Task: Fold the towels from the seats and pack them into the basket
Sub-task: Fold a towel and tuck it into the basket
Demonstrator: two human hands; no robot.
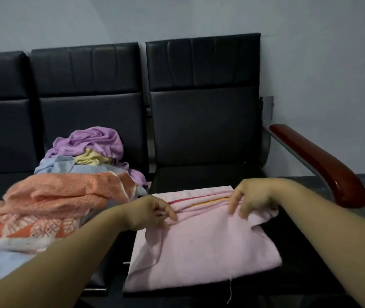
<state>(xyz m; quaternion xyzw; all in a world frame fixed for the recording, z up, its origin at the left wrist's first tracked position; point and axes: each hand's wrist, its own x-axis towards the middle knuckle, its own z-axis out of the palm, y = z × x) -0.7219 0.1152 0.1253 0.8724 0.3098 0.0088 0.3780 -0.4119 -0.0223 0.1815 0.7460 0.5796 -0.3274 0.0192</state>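
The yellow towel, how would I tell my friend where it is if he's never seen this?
Look at the row of black seats against the wall; the middle one holds a heap of crumpled towels. Near the heap's top, the yellow towel peeks out under the purple towel and above the light blue towel. It is the only pale yellow cloth there.

A row of 3 black padded seats (88,70) stands against a plain pale wall (310,52). At the right end is a glossy red-brown armrest (317,161) on grey metal. Light is dim.
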